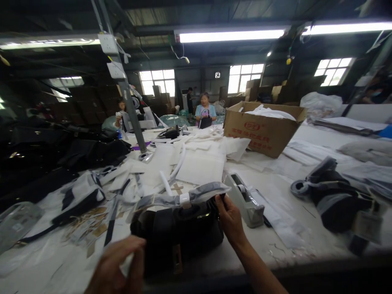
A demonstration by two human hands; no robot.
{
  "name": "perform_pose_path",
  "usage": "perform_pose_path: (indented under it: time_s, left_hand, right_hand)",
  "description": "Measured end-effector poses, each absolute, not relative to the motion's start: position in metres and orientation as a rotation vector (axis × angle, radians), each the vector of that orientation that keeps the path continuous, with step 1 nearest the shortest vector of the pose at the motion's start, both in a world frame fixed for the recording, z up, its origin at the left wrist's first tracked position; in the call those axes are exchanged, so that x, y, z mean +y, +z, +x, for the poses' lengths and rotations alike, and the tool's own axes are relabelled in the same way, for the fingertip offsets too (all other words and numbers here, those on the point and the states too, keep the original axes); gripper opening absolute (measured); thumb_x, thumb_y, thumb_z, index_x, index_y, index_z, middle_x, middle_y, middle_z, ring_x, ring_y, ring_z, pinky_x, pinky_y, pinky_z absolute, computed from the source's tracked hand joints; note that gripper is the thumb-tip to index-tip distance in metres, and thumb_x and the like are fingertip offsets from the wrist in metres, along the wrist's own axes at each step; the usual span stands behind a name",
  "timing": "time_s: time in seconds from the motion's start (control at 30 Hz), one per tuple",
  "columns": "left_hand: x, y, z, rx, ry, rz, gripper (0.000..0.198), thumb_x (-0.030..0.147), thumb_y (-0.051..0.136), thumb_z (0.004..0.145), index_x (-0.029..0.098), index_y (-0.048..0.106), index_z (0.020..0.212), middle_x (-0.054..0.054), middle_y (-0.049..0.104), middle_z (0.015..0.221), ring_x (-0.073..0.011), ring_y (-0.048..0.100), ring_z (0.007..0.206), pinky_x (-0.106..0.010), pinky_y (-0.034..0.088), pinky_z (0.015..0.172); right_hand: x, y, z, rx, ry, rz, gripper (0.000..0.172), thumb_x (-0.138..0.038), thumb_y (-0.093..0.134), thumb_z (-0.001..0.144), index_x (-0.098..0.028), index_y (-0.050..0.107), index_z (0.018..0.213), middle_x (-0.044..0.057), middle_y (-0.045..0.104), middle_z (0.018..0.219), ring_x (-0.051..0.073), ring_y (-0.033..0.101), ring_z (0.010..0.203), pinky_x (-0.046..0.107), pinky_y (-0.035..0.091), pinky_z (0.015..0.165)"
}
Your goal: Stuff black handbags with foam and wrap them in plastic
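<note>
A black handbag (196,232) lies on the table in front of me, with a metal clasp on its front. Along its top runs a handle wrapped in translucent film (208,190), banded by a white piece (185,200). My right hand (229,216) grips the bag's upper right corner, thumb and fingers closed at the end of the wrapped handle. Left of the bag, my left hand (119,261) is raised, slightly blurred, its fingers bent and apart with nothing visible in them. Just beyond my right hand stands a grey tape dispenser (245,200).
White foam sheets (200,163) cover the table's middle. A cardboard box (260,130) holds white material. Black bags (67,155) pile up at left; another partly wrapped bag (333,200) lies right. A metal post (131,110) rises behind. A person (206,112) sits across the table.
</note>
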State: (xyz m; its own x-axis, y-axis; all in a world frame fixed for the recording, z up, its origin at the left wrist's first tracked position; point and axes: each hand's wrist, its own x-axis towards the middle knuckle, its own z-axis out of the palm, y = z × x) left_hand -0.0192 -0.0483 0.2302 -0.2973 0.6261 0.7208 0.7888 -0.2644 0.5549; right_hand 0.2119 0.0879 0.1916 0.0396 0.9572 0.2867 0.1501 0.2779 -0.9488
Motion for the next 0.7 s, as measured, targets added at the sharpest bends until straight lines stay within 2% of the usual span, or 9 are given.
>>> perform_pose_path:
  time_s: [0.07,0.2,0.27,0.33,0.43,0.5,0.57,0.63,0.7]
  left_hand:
    - [-0.044,0.235,0.004,-1.611,-1.374,-2.329,0.019,0.025,0.058,0.091,0.031,0.066,0.107,0.0,0.074,0.1,-0.0184,0.07,0.094,-0.027,0.055,0.087]
    - [-0.008,0.242,0.037,-1.619,-0.895,-2.968,0.03,0.022,0.043,0.097,0.026,0.066,0.117,-0.003,0.071,0.118,-0.0165,0.066,0.109,-0.025,0.051,0.097]
    - [0.013,0.247,0.044,-1.768,-0.648,-2.855,0.036,0.02,0.042,0.097,0.024,0.061,0.127,-0.007,0.067,0.126,-0.0203,0.062,0.118,-0.032,0.048,0.102]
    - [0.03,0.257,0.046,-1.894,-0.309,-2.595,0.04,0.019,0.048,0.093,0.016,0.056,0.133,-0.017,0.062,0.13,-0.0308,0.058,0.122,-0.044,0.047,0.102]
    - [0.051,0.273,0.045,-1.942,-0.027,-2.366,0.039,0.01,0.049,0.088,0.008,0.061,0.125,-0.027,0.065,0.118,-0.0415,0.062,0.112,-0.057,0.048,0.093]
    - [0.06,0.283,0.044,-1.881,0.011,-2.461,0.041,0.004,0.042,0.088,0.013,0.063,0.122,-0.022,0.07,0.11,-0.0368,0.067,0.103,-0.053,0.05,0.089]
    - [0.062,0.287,0.042,-1.783,0.033,-2.603,0.04,0.009,0.043,0.091,0.024,0.062,0.124,-0.011,0.072,0.112,-0.0277,0.069,0.102,-0.042,0.051,0.092]
    - [0.058,0.286,0.04,-1.678,0.054,-2.764,0.039,0.026,0.057,0.091,0.031,0.058,0.129,-0.004,0.068,0.125,-0.0227,0.065,0.112,-0.034,0.049,0.097]
    - [0.052,0.282,0.035,-1.609,0.126,-2.883,0.063,0.037,0.072,0.079,0.032,0.05,0.138,-0.004,0.053,0.144,-0.0257,0.054,0.128,-0.036,0.044,0.105]
  right_hand:
    - [0.087,0.194,0.211,-1.389,0.924,-1.075,0.04,-0.052,0.049,0.095,-0.019,0.071,0.097,0.003,0.069,0.082,0.022,0.063,0.079,0.028,0.047,0.068]
    - [0.084,0.195,0.213,-1.372,0.989,-1.004,0.038,-0.051,0.049,0.096,-0.02,0.072,0.099,0.003,0.072,0.091,0.022,0.065,0.084,0.027,0.048,0.073]
    - [0.083,0.195,0.214,-1.382,1.013,-0.966,0.037,-0.05,0.049,0.096,-0.021,0.072,0.102,0.003,0.073,0.094,0.022,0.066,0.087,0.027,0.049,0.075]
    - [0.081,0.195,0.215,-1.392,1.017,-0.932,0.036,-0.048,0.05,0.097,-0.021,0.071,0.106,0.003,0.073,0.095,0.022,0.066,0.088,0.028,0.049,0.077]
    - [0.079,0.194,0.216,-1.402,0.978,-0.895,0.035,-0.046,0.053,0.096,-0.021,0.07,0.112,0.004,0.073,0.099,0.023,0.066,0.093,0.029,0.049,0.082]
    - [0.079,0.194,0.217,-1.396,0.979,-0.874,0.034,-0.046,0.055,0.095,-0.021,0.07,0.114,0.005,0.073,0.103,0.023,0.066,0.096,0.029,0.05,0.084]
    - [0.079,0.194,0.218,-1.369,1.021,-0.857,0.033,-0.046,0.056,0.094,-0.022,0.07,0.113,0.005,0.073,0.106,0.024,0.067,0.098,0.029,0.05,0.086]
    - [0.079,0.193,0.22,-1.334,1.067,-0.84,0.032,-0.046,0.057,0.094,-0.023,0.07,0.112,0.004,0.074,0.105,0.024,0.067,0.1,0.03,0.051,0.087]
    - [0.078,0.192,0.222,-1.32,1.09,-0.822,0.032,-0.046,0.057,0.094,-0.023,0.07,0.111,0.004,0.074,0.105,0.024,0.068,0.1,0.03,0.051,0.088]
